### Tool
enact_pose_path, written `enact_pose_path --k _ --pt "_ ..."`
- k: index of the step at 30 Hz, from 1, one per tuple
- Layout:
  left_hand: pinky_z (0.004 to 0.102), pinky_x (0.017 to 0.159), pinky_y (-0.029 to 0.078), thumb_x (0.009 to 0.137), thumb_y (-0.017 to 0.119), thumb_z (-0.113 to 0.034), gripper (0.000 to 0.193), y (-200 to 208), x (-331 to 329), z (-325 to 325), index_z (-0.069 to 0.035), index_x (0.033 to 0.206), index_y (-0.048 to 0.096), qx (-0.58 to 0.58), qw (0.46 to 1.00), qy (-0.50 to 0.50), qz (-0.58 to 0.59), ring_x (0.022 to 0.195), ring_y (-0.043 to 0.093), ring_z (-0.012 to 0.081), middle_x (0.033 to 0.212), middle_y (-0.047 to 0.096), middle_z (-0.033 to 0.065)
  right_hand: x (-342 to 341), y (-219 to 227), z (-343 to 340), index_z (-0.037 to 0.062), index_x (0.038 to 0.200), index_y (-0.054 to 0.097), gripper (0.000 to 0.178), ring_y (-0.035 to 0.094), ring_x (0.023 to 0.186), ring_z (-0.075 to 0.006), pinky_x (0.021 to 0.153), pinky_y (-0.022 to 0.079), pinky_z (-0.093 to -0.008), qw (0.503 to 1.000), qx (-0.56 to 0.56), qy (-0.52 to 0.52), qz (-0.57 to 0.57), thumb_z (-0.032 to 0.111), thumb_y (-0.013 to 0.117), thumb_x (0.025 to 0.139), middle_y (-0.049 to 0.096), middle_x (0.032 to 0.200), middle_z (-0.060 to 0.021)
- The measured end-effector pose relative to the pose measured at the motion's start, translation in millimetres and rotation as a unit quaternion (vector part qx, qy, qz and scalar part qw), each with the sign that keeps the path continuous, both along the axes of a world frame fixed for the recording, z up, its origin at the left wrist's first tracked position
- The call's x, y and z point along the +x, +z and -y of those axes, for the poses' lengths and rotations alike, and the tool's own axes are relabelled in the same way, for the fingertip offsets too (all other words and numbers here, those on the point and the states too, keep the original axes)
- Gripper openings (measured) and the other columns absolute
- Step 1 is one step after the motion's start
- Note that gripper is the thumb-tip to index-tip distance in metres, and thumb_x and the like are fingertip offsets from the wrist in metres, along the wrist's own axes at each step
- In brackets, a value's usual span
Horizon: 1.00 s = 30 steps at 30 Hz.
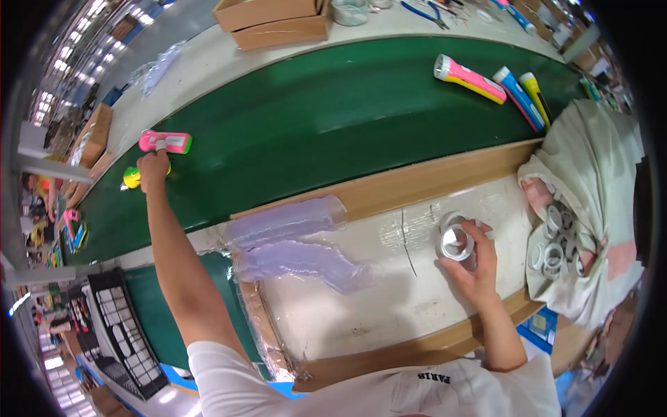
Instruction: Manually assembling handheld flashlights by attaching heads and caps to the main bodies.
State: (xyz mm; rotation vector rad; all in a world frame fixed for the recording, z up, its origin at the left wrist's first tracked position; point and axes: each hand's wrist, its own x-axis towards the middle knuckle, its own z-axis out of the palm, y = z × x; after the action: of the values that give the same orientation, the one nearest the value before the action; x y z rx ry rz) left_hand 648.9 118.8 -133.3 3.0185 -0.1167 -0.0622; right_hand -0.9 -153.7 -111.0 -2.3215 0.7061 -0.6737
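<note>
My left hand reaches far left over the green belt. It is closed over the middle of a yellow-and-green flashlight, whose ends show on both sides. A finger with a white band stretches onto a pink-and-green flashlight just beyond. On the right, my right hand holds a shiny white ring between thumb and fingers, above the white worktop. Beside it, a white cloth sack holds several similar white rings.
Two stacks of clear plastic sleeves lie at the worktop's left. Cardboard strips edge the worktop. Far right on the belt lie a pink-and-yellow flashlight, a blue one and a yellow one. A cardboard box stands behind the belt.
</note>
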Motion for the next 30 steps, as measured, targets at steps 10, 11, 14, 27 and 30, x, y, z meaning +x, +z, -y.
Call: enact_pose_path --k 10,11,14,27,30 --pt "0.0554 0.099 0.033 0.075 0.054 -0.069 0.090 -17 27 24 0.008 0.121 0.056 0.004 0.999 -0.036 0.017 0.125 0.041 0.0345 0.137 0.042 0.0259 2 4 4 0.0032 0.125 0.051 0.064 0.053 0.103 -0.0358 0.083 0.047 -0.0398 1.000 -0.014 -0.008 0.008 0.015 0.081 0.069 0.055 0.110 -0.0205" --pt "0.0474 0.098 0.036 0.078 0.058 -0.061 0.081 -21 16 25 0.009 0.117 0.057 -0.058 0.994 -0.086 -0.023 0.119 0.046 0.0323 0.133 0.045 0.0250 0 3 6 0.0032 0.125 0.051 0.064 0.053 0.103 -0.0358 0.083 0.047 -0.0398 1.000 -0.019 -0.024 0.007 0.015 0.081 0.069 0.055 0.110 -0.0205" --pt "0.0310 0.091 0.042 0.084 0.064 -0.040 0.055 -22 -23 -17 0.010 0.107 0.061 -0.294 0.946 -0.136 -0.020 0.104 0.055 0.0233 0.123 0.054 0.0195 -1 7 3 0.0025 0.124 0.052 0.061 0.054 0.104 -0.0298 0.083 0.048 -0.0358 0.988 0.127 -0.065 0.060 0.017 0.079 0.072 0.053 0.112 -0.0180" --pt "0.0312 0.098 0.037 0.078 0.066 -0.026 0.038 110 -432 118 0.006 0.100 0.064 -0.550 0.721 -0.338 -0.253 0.119 0.044 0.0185 0.132 0.040 0.0093 -30 17 8 0.0004 0.125 0.046 0.055 0.054 0.105 -0.0356 0.089 0.045 -0.0382 0.995 0.063 -0.062 0.044 0.020 0.071 0.080 0.053 0.114 -0.0208" --pt "0.0384 0.101 0.036 0.074 0.068 -0.015 0.028 86 -486 135 -0.001 0.098 0.067 -0.416 0.783 -0.433 -0.163 0.123 0.041 0.0316 0.130 0.042 0.0152 -51 21 18 0.0014 0.124 0.047 0.056 0.055 0.103 -0.0364 0.088 0.045 -0.0400 0.991 0.070 -0.092 0.061 0.020 0.072 0.078 0.054 0.115 -0.0212"
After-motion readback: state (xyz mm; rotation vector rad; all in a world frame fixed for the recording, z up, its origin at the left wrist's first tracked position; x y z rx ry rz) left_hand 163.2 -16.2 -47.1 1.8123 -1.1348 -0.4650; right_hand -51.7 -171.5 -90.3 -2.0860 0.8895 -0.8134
